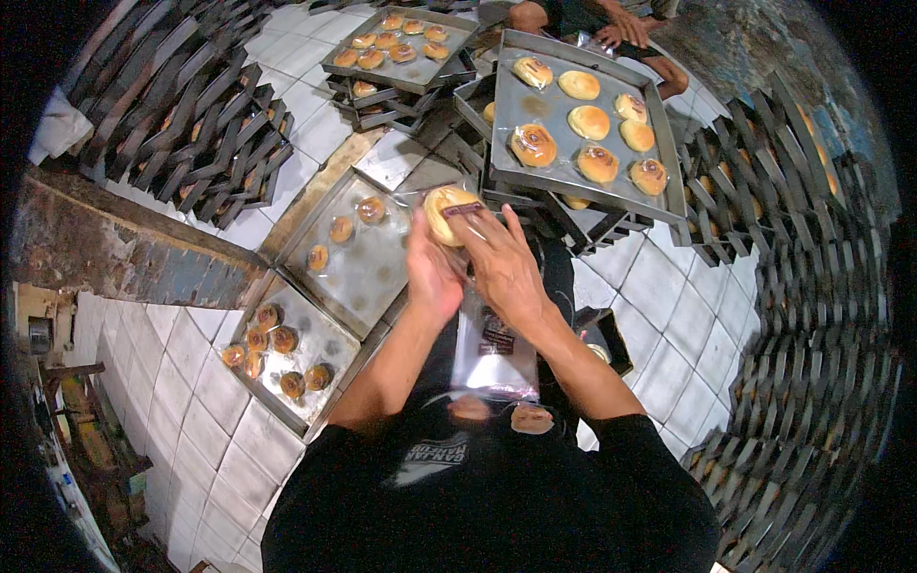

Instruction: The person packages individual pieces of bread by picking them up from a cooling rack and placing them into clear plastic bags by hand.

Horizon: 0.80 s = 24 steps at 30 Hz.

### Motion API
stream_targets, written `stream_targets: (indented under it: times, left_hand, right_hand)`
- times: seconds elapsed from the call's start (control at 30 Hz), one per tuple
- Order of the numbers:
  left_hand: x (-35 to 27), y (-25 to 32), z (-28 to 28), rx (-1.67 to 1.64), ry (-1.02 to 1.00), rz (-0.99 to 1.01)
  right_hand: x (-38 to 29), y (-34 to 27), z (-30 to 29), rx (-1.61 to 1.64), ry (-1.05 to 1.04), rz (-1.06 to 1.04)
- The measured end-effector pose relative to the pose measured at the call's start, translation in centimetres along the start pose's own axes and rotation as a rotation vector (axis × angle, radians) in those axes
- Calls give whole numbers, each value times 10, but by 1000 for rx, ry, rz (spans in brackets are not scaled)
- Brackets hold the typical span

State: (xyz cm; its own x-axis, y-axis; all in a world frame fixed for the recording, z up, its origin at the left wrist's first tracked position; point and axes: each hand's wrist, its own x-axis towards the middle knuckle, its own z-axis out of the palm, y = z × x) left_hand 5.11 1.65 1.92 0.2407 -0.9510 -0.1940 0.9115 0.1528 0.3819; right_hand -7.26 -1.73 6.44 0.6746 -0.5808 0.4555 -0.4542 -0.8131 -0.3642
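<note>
Between my two hands, in front of my chest, is a round golden bun [438,215] in a clear plastic bag with dark print. My left hand [432,276] cups it from the left side. The fingers of my right hand [505,265] lie over the bag on the bun's right side. Below the hands, a stack of clear printed plastic bags [494,351] lies on my lap. Just beyond my right hand, a metal tray [534,107] holds several buns, some bagged and some bare.
Two metal trays [358,279] [322,358] with bagged buns lie at the left. A further tray of buns [419,68] tops a stack ahead. Tall stacks of dark trays [809,344] [215,136] flank the tiled floor [666,286]. Another person's hands [620,32] are at the top.
</note>
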Motion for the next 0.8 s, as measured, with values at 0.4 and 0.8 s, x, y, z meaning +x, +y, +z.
stream_targets:
  times: [0.4,0.8]
  left_hand:
    - [39,6,-4,-52,142,-201]
    - [-20,26,-32,506,26,32]
  right_hand:
    - [-25,-20,-34,1104,-540,161]
    - [-26,-12,-32,285,0,70]
